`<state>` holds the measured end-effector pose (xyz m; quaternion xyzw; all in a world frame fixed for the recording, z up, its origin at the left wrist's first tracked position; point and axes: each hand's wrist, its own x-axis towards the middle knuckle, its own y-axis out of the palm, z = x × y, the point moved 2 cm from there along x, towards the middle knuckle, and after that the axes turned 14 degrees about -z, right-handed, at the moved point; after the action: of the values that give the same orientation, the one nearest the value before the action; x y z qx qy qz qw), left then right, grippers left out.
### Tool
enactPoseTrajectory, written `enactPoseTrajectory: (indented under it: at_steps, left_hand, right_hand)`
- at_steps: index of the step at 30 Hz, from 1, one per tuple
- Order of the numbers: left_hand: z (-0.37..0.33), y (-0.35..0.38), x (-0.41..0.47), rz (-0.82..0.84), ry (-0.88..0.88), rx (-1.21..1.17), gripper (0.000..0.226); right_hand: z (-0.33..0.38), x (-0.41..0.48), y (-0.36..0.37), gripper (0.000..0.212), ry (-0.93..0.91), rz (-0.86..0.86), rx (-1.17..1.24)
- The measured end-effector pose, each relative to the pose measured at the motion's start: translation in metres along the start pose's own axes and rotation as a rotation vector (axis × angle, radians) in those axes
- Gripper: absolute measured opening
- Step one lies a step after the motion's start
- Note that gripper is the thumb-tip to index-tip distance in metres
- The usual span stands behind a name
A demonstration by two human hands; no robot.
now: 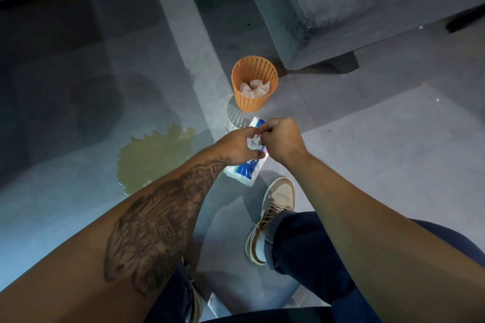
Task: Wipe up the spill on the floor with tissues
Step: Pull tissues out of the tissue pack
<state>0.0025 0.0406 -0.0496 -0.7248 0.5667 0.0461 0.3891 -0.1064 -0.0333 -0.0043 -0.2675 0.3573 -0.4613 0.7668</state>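
Down on the grey floor (367, 152) we've got the yellowish spill (154, 157) pooled left of our arms, still unwiped. The orange bin (252, 102) sits close for used wads, and the tissue pack (245, 172) is within easy reach. Both arms reach forward, the left hand (236, 147) and right hand (280, 139) together pinching a white tissue (253, 142) over the pack.

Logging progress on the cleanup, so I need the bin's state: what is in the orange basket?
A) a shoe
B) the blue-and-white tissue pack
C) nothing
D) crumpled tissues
D: crumpled tissues lie inside the orange basket; the tissue pack lies outside it, nearer the person, where the right hand pinches a tissue.
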Motion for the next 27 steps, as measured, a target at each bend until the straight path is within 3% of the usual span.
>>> enactPoseTrajectory:
  at_steps: [8,15,19,24,27]
  left_hand:
    - [-0.012,-0.009,-0.008,-0.212,0.186,0.023,0.030]
    - [-0.018,-0.006,-0.013,-0.180,0.148,-0.013,0.033]
    - [-0.019,-0.006,-0.011,-0.274,0.120,-0.015,0.029]
    - [-0.027,-0.013,-0.012,-0.270,0.145,-0.037,0.021]
    - [-0.034,-0.020,-0.013,-0.284,0.156,-0.088,0.029]
  right_hand:
    - [0.015,-0.008,-0.014,0.025,0.063,0.001,0.072]
    - [0.018,-0.011,-0.023,0.022,0.100,-0.023,0.096]
    - [0.026,-0.014,-0.031,0.024,0.090,-0.080,0.149]
    - [0.035,-0.010,-0.039,0.023,0.075,-0.077,0.102]
    - [0.039,-0.006,-0.043,0.018,0.089,-0.085,0.122]
